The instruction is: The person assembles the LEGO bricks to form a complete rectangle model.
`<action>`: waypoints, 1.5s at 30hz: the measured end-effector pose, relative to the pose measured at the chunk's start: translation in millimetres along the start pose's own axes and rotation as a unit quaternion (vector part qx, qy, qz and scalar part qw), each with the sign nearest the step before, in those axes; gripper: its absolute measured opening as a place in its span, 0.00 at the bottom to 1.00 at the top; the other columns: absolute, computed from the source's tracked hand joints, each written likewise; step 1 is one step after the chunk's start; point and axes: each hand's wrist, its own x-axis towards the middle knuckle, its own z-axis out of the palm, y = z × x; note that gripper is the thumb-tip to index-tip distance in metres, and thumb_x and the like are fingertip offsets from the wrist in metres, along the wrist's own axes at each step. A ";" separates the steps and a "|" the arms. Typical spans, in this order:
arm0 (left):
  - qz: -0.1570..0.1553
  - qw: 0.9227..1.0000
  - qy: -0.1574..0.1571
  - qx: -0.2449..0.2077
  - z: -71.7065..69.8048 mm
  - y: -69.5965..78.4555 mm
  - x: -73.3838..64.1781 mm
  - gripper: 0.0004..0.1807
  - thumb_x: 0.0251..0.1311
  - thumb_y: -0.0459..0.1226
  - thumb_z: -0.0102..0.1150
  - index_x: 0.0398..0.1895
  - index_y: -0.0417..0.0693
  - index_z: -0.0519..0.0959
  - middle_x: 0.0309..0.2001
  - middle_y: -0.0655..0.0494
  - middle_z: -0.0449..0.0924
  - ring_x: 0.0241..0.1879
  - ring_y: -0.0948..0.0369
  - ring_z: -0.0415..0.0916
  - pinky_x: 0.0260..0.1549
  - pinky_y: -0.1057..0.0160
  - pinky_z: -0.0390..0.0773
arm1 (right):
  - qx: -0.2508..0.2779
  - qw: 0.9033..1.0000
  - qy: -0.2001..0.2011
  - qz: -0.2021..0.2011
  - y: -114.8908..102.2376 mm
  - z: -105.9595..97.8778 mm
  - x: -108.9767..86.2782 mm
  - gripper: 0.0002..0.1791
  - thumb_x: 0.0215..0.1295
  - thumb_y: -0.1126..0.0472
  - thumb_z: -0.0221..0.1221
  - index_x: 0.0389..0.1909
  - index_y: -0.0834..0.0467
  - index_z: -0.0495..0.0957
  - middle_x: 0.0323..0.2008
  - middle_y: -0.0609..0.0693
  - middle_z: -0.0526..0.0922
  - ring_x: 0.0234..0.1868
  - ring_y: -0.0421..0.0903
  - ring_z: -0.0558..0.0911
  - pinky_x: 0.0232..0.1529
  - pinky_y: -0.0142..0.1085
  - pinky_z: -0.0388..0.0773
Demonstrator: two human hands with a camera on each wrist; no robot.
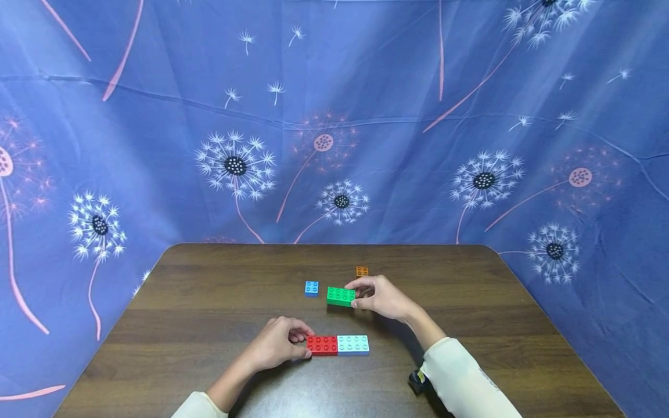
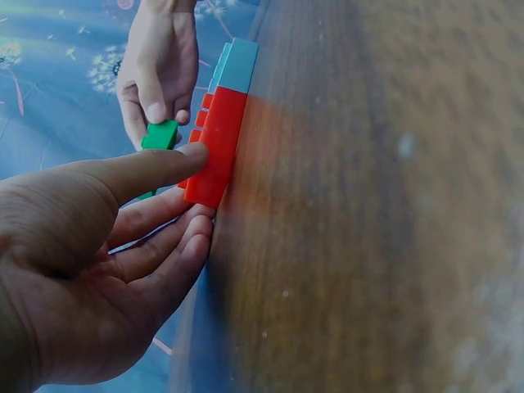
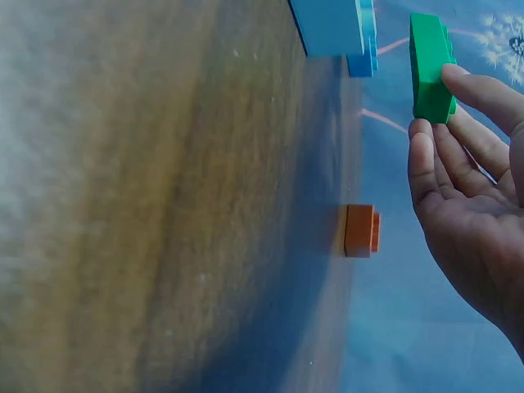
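My left hand (image 1: 279,343) pinches the left end of a red brick (image 1: 322,346) between thumb and fingers. A pale blue brick (image 1: 353,345) lies end to end against the red one, both studs up on the table. In the left wrist view the thumb presses the near side of the red brick (image 2: 218,151). Farther back, my right hand (image 1: 384,299) grips the right end of a green brick (image 1: 341,295). The right wrist view shows that green brick (image 3: 431,70) raised off the table, thumb on one side and fingers on the other.
A small blue brick (image 1: 311,288) stands just left of the green one. Behind the right hand sits a small orange brick (image 1: 362,271), partly hidden by it. The brown wooden table (image 1: 209,290) ends at a blue dandelion-print cloth (image 1: 397,174). A black device (image 1: 416,383) shows by the right sleeve.
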 end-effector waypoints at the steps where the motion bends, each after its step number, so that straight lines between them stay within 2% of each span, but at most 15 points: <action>1: 0.000 1.000 0.000 0.001 0.2 -0.1 0.6 0.15 0.46 0.35 0.80 0.39 0.47 0.88 0.32 0.58 0.86 0.32 0.69 0.78 0.35 0.71 0.79 | -0.002 1.000 -0.003 -0.003 -1.6 0.7 -2.0 0.20 0.63 0.63 0.69 0.56 0.58 0.84 0.41 0.55 0.86 0.40 0.44 0.83 0.38 0.32 0.80; 14: 0.001 1.000 -0.003 0.003 -2.1 0.0 0.2 0.15 0.46 0.35 0.80 0.38 0.47 0.88 0.32 0.59 0.86 0.33 0.69 0.78 0.36 0.70 0.79 | -0.022 0.999 -0.025 -0.018 -18.2 7.4 -18.4 0.19 0.64 0.62 0.70 0.56 0.52 0.84 0.44 0.51 0.86 0.42 0.44 0.82 0.39 0.33 0.80; 22: -0.001 1.000 -0.004 0.005 -2.2 -0.3 1.3 0.15 0.46 0.36 0.79 0.39 0.47 0.88 0.32 0.59 0.86 0.33 0.68 0.79 0.36 0.70 0.79 | -0.030 0.998 -0.033 -0.041 -20.1 13.0 -26.0 0.19 0.63 0.62 0.70 0.56 0.55 0.84 0.43 0.51 0.85 0.39 0.39 0.82 0.37 0.31 0.80; 34: 0.005 1.000 -0.002 0.004 -0.2 -0.6 -0.4 0.15 0.46 0.35 0.79 0.38 0.47 0.88 0.31 0.58 0.86 0.32 0.69 0.78 0.34 0.71 0.78 | -0.047 0.997 -0.047 -0.045 -16.9 19.9 -36.5 0.18 0.64 0.59 0.70 0.54 0.51 0.84 0.43 0.46 0.85 0.39 0.37 0.81 0.38 0.31 0.80; 45: 0.003 1.000 -0.002 -0.005 -1.0 -1.3 -0.2 0.15 0.46 0.35 0.79 0.39 0.47 0.88 0.31 0.58 0.86 0.31 0.70 0.78 0.33 0.72 0.77 | -0.057 0.995 -0.058 -0.050 -15.7 24.8 -45.4 0.17 0.62 0.58 0.72 0.52 0.49 0.85 0.40 0.45 0.85 0.35 0.37 0.80 0.33 0.29 0.77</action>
